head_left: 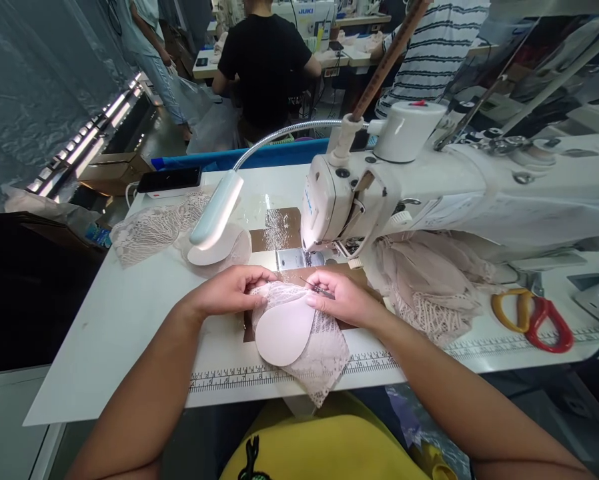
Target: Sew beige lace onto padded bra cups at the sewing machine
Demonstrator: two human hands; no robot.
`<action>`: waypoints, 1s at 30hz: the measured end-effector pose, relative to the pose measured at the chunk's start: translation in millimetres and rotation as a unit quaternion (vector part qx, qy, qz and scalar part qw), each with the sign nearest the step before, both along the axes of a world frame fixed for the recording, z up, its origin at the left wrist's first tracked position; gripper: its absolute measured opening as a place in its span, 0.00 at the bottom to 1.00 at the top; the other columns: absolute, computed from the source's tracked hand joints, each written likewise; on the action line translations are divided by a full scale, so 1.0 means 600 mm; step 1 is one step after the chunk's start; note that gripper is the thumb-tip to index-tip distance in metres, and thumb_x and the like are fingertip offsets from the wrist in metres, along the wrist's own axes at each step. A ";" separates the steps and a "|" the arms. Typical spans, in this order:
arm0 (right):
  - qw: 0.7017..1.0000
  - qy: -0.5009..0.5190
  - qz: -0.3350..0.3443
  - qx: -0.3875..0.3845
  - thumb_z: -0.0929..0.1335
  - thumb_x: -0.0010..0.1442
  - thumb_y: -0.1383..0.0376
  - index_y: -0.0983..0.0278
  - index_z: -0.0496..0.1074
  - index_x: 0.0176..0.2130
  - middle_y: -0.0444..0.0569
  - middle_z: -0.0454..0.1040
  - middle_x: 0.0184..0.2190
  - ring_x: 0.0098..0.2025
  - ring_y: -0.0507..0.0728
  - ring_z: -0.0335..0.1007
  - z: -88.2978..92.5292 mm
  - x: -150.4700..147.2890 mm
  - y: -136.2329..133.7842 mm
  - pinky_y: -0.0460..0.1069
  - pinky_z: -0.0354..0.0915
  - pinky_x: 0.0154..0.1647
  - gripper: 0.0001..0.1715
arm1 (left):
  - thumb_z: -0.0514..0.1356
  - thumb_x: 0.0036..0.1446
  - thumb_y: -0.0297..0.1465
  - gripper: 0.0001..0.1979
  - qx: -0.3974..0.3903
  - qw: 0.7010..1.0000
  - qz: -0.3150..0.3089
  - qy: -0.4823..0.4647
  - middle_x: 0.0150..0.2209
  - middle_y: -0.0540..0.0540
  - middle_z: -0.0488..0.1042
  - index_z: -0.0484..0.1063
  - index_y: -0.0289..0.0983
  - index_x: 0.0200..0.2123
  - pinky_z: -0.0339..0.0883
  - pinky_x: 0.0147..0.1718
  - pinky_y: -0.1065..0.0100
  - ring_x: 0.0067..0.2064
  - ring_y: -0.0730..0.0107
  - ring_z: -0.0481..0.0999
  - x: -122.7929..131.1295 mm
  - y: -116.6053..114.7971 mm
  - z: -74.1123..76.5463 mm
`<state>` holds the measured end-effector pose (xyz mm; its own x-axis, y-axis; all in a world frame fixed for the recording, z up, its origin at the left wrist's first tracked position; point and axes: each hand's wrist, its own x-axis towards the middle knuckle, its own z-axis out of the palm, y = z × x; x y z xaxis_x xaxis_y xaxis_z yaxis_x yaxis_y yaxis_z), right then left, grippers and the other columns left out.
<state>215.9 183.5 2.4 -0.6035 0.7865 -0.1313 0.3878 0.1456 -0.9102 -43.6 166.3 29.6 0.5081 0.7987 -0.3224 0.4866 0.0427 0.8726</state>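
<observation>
A pale pink lace piece with a smooth teardrop-shaped pad lies at the table's front edge, one lace corner hanging over it. My left hand pinches the piece's upper left edge between thumb and fingers. At the upper right edge, my right hand has its thumb on the lace and a small pointed dark metal tool in its fingers; its exact kind is unclear. Both hands are just in front of the needle area of a white sewing machine, apart from the presser foot.
A lamp on a bent neck hangs over more lace and pads at left. A phone lies behind. Bunched lace fabric and red-and-yellow-handled scissors lie right. Other people are beyond the table.
</observation>
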 end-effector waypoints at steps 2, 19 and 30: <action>1.000 0.009 -0.007 0.007 0.69 0.55 0.59 0.64 0.72 0.37 0.47 0.73 0.34 0.37 0.56 0.69 0.000 -0.006 -0.002 0.49 0.64 0.36 0.12 | 0.63 0.53 0.35 0.23 0.010 1.000 0.010 0.000 0.31 0.50 0.69 0.69 0.37 0.53 0.61 0.29 0.72 0.31 0.71 0.68 0.008 -0.002 -0.002; 0.991 0.101 0.070 -0.046 0.66 0.60 0.59 0.64 0.69 0.33 0.42 0.67 0.27 0.29 0.51 0.61 0.000 0.005 -0.013 0.45 0.58 0.30 0.10 | 0.71 0.45 0.35 0.20 -0.203 0.920 0.202 -0.267 0.34 0.47 0.76 0.74 0.35 0.42 0.66 0.36 0.71 0.35 0.71 0.74 0.047 -0.054 -0.021; 0.995 0.080 0.019 0.062 0.64 0.63 0.55 0.63 0.70 0.48 0.51 0.74 0.42 0.40 0.55 0.71 -0.001 0.016 0.004 0.50 0.67 0.40 0.18 | 0.67 0.51 0.39 0.14 -0.080 0.952 0.215 -0.205 0.32 0.44 0.77 0.78 0.33 0.35 0.65 0.33 0.70 0.33 0.69 0.72 0.077 -0.064 -0.041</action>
<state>225.4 185.8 1.7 -0.6381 0.7672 0.0650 0.2313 0.2715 -0.9342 2.7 127.8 5.0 0.2555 0.9182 -0.3027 0.0151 0.3092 0.9509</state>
